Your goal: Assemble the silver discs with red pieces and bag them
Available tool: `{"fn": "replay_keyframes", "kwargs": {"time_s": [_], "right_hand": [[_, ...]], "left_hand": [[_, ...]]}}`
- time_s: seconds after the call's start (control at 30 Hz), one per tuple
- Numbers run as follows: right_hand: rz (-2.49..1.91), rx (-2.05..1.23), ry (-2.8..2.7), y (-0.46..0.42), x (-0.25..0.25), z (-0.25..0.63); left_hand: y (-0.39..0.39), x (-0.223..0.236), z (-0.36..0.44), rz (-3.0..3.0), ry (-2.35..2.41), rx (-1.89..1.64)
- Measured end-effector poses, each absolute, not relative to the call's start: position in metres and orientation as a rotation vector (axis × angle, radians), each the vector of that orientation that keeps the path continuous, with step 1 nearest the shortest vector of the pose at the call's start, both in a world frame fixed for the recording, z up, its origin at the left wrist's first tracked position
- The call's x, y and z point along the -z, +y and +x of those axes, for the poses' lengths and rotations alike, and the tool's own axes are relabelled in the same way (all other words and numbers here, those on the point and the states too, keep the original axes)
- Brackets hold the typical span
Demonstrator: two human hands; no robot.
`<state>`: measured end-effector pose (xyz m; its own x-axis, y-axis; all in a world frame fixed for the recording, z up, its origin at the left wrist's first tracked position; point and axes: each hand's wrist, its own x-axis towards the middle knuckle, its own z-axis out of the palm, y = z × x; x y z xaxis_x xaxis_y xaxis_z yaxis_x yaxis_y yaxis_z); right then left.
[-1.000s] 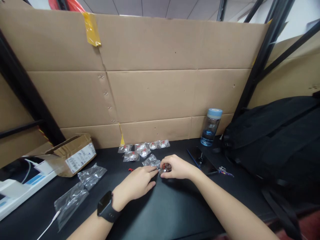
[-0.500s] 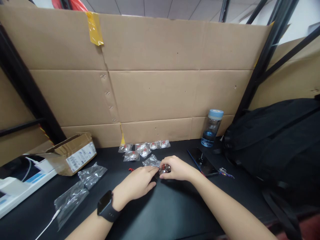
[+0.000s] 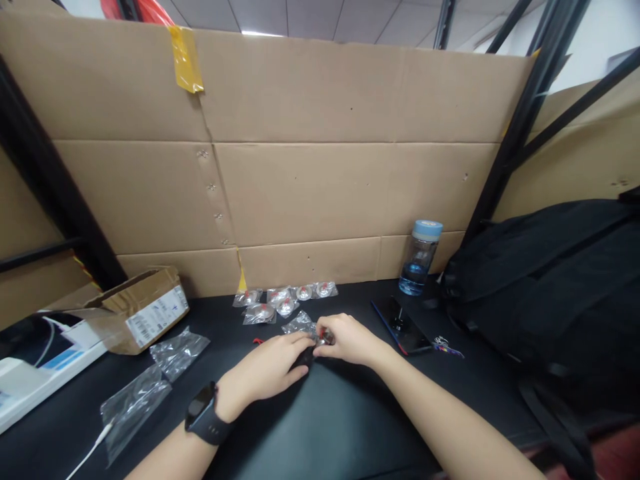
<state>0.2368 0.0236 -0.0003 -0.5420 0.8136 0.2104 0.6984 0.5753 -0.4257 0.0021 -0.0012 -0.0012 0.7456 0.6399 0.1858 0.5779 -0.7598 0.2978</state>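
Note:
My right hand [image 3: 350, 341] pinches a small round shiny item [image 3: 327, 337] with a red mark, mostly covered by the fingers. My left hand [image 3: 273, 367], a black watch on its wrist, is curled over a small black item [image 3: 304, 359] on the table, whose kind I cannot make out. Both hands nearly touch at the fingertips. A bit of red cord [image 3: 258, 341] shows beside the left hand. Just beyond the fingers lies a crumpled clear bag [image 3: 300, 323]. Several round silvery items in clear bags [image 3: 287, 306] lie farther back, each with a red mark.
On the left are flat clear bags [image 3: 179, 353], an open cardboard box [image 3: 155, 313] and a white power strip [image 3: 75, 363]. A phone [image 3: 403, 327], a water bottle [image 3: 420, 260] and a black backpack [image 3: 550, 293] stand or lie to the right. A cardboard wall [image 3: 300, 193] closes the back.
My right hand has tilted the round item and brought it closer to the left fingers, so less of it shows. The whole view has shifted slightly.

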Motion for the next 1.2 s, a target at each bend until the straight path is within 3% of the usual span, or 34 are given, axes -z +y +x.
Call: {"fn": "replay_keyframes", "kwargs": {"time_s": [1.2], "right_hand": [[-1.031, -0.339, -2.41, 0.025, 0.007, 0.233]], "left_hand": [[-0.003, -0.001, 0.0, 2.734, 1.032, -0.294]]}}
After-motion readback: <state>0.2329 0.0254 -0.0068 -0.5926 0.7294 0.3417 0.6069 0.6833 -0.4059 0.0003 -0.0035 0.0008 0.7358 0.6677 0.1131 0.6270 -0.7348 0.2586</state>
